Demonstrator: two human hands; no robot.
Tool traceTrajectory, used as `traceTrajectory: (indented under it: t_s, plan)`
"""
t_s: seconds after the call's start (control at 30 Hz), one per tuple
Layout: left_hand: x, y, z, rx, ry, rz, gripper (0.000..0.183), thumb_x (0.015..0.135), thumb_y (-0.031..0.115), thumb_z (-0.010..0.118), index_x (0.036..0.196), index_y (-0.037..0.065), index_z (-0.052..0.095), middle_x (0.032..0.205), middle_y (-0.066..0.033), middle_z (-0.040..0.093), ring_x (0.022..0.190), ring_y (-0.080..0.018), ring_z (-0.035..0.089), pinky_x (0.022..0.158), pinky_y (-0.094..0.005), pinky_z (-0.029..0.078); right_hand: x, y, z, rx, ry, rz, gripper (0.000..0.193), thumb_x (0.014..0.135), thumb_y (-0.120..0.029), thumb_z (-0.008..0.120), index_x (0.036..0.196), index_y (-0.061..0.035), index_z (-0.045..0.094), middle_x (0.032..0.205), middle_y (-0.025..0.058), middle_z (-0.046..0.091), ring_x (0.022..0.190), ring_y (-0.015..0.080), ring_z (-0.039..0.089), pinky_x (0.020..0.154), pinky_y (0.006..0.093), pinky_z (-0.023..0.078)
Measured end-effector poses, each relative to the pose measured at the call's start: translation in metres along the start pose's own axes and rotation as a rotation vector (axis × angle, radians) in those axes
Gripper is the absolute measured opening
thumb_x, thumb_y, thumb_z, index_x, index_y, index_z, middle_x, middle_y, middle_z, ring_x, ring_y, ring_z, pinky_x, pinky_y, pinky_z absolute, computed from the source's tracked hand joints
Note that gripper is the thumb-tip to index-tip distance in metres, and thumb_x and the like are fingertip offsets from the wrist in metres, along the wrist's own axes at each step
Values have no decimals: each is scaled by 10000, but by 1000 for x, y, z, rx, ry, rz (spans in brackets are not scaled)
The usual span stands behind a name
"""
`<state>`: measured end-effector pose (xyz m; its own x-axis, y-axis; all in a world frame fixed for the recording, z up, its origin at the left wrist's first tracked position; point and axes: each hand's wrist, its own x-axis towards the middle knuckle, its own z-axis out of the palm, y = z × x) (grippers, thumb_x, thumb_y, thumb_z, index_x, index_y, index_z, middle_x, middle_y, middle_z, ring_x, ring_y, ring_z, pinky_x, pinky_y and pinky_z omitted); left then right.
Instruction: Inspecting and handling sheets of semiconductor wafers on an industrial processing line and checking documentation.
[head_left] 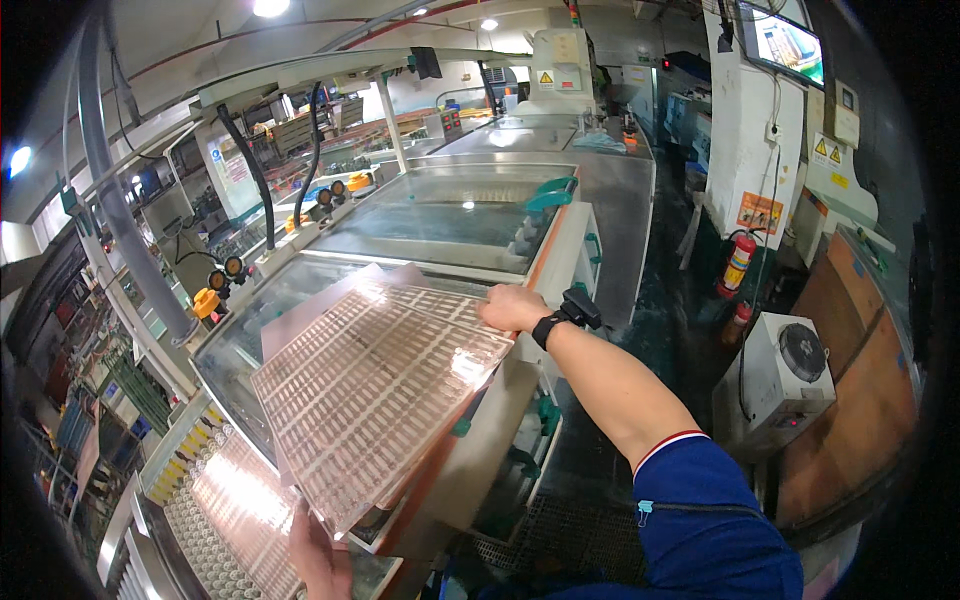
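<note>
A thin rectangular copper-coloured panel with rows of small pale patterns lies tilted over the machine's glass top. My right hand is closed on its far right corner, the wrist wearing a black band. Down at the near corner, my left hand grips the panel's edge, its fingertips partly hidden. Under the patterned panel a plain pinkish sheet shows along the far left side. Another patterned panel rests on the roller conveyor at the lower left, partly covered by the held one.
The long machine stretches away with a glass lid and a green handle. Yellow-capped gauges line its left side. To the right stand a fire extinguisher and a white box unit beside a wooden board.
</note>
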<state>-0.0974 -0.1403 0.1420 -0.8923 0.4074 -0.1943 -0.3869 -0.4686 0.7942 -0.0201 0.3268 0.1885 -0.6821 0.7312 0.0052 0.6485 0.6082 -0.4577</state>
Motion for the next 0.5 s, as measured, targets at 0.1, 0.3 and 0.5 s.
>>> traceTrajectory:
  t_s: [0.1,0.3,0.5]
  plan:
    - [-4,-1,12,-70,22,-35,246,949,102,486,1172,10,535,1139,-91,633,1023,-202,628,895,-376,536,2,2,6,-34,48,-29,484,901,-410,461,1046,-3,680,1051,223,682,955,372,667,836,445,523]
    - [5,-8,11,19,-66,19,191,932,54,476,1103,14,552,957,-54,614,892,-186,625,846,-382,547,-3,-4,0,14,12,-1,490,912,-423,473,1072,-6,675,1093,238,666,1022,392,639,883,461,502]
    - [8,-13,6,20,-109,19,244,977,87,418,1167,-15,531,1123,-124,639,1022,-234,647,878,-399,563,-2,-2,2,-32,49,-18,494,921,-421,464,1094,-6,669,1111,240,660,1045,409,625,893,480,497]
